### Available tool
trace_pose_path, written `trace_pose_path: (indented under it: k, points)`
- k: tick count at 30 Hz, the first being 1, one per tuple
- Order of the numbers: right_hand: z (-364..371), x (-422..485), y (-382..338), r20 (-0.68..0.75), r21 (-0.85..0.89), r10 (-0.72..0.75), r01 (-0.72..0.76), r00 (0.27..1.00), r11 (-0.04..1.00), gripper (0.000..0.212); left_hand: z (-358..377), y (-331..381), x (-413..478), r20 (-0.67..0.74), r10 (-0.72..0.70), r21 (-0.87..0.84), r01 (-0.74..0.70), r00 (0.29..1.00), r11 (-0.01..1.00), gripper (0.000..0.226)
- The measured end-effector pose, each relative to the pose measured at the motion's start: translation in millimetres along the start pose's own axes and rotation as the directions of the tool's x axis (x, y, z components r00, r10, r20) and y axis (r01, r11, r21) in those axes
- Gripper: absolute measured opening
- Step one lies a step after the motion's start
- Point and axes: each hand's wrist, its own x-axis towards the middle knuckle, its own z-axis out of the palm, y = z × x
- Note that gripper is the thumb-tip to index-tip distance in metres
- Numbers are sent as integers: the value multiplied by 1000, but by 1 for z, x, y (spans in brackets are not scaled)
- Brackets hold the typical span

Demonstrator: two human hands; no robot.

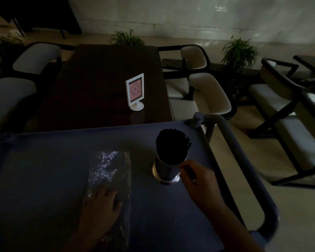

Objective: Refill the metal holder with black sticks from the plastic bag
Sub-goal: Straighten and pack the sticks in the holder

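The scene is dim. A shiny metal holder (166,170) stands upright on the blue cart top (44,160), packed with black sticks (172,142) that poke out of its rim. My right hand (198,179) sits just right of the holder's base, fingers curled toward it; whether it touches or holds anything is unclear. A crinkled clear plastic bag (111,171) lies flat to the holder's left. My left hand (102,206) rests on the bag's near end with fingers spread.
The cart's handle bar (244,160) curves along the right side. Beyond the cart is a dark table (98,79) with a white framed sign (135,91). Padded chairs (207,91) flank the table, and potted plants (240,51) stand by the far wall.
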Motion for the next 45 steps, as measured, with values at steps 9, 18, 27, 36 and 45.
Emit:
trace_pose_path:
  k: [9, 18, 27, 36, 45]
  points:
    - [-32, 51, 28, -73, 31, 116, -114, 991, 993, 8, -89, 93, 47, -277, 144, -372, -244, 950, 896, 11]
    - [-8, 85, 44, 262, 330, 187, -270, 947, 905, 47, -104, 151, 73, -368, 140, -615, -354, 919, 704, 56]
    - [12, 91, 42, 236, 417, 117, -210, 965, 884, 33, -100, 175, 89, -371, 308, -440, -458, 876, 772, 45]
    - [18, 82, 40, 96, 316, 96, -122, 991, 941, 21, -93, 174, 79, -365, 405, -221, -501, 838, 837, 51]
    - [9, 82, 18, -161, 98, 42, -26, 986, 995, 13, -94, 166, 84, -334, 433, -245, -520, 837, 818, 51]
